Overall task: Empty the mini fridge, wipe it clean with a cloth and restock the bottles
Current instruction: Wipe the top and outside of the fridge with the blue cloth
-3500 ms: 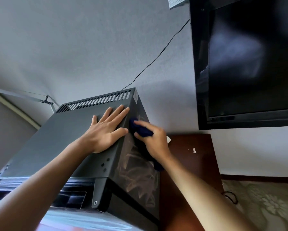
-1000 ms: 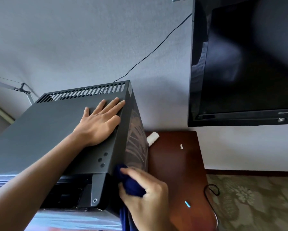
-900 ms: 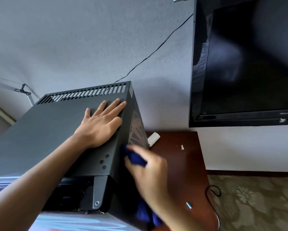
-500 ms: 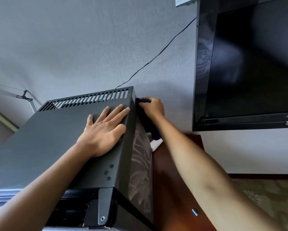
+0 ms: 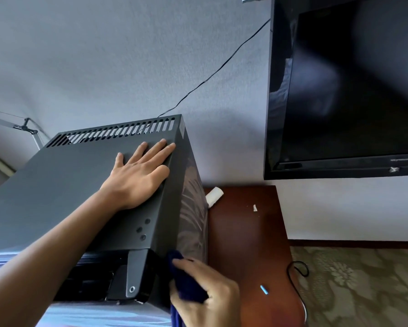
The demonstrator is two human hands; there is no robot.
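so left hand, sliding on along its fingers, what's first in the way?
Likely the vent slots at the back of the mini fridge top; the left hand lies flat, fingertips just short of them. Beyond is the wall, depth unclear.

Soft, even daylight fills the scene. The television (image 5: 354, 90) screen shows dim glare. The mini fridge (image 5: 80, 185) side carries streaky sheen. Wide-angle bending warps the edges, and the right hand (image 5: 207, 293) is motion-blurred.

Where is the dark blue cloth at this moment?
In the head view the dark blue cloth is at the bottom centre, gripped by the right hand against the front lower part of the mini fridge's right side.
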